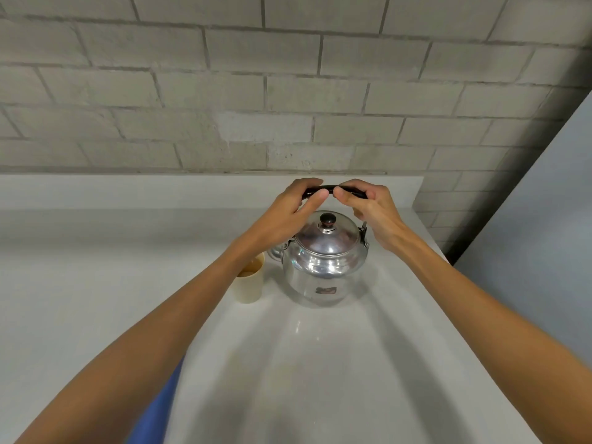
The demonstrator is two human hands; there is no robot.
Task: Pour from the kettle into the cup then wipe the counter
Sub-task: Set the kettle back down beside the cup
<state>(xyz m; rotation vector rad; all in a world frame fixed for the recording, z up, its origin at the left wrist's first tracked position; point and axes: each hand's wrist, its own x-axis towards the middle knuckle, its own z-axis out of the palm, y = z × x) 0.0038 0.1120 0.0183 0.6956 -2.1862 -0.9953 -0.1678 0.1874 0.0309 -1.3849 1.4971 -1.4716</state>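
Note:
A shiny steel kettle [323,267] with a dark lid knob stands upright on the pale counter [320,363]. Its black handle [330,188] arches over the lid. My left hand [296,205] and my right hand [368,206] both grip that handle from either side, thumbs nearly touching. The spout points left and is mostly hidden behind my left wrist. A cream cup [251,282] stands just left of the kettle, partly covered by my left forearm, with light brown liquid inside.
A grey brick wall [256,91] rises behind the counter's raised back ledge. The counter ends at the right, where a pale blue-grey panel [544,235] stands. Something blue [163,402] shows under my left forearm at the bottom.

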